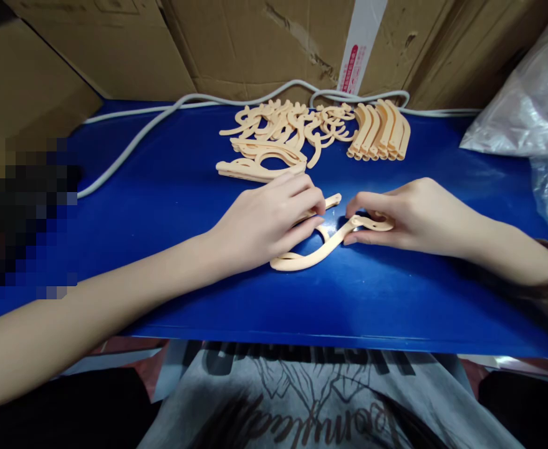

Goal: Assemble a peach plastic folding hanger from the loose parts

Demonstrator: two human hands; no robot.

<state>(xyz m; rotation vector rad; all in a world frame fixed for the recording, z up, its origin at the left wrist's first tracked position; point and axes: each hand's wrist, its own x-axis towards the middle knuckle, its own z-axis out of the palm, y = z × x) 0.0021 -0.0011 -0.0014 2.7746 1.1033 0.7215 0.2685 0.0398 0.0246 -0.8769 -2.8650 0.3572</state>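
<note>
A beige plastic folding hanger (318, 252) lies in front of me on the blue table, partly covered by my fingers. My left hand (280, 215) is closed over its left side, and a straight beige arm end (333, 201) sticks out past the fingertips. On the other side, my right hand (407, 215) pinches the hanger near its joint, thumb below and forefinger above. A curved, hook-like part (381, 222) reaches from that joint into my right palm. How the pieces join under my left hand is hidden.
Behind my hands lie folded beige hangers (250, 169), a heap of loose hooks (278, 121) and a row of curved arms (381, 131). A white cable (133, 156) runs along cardboard boxes (255, 50). Clear plastic bags (517, 106) stand at right.
</note>
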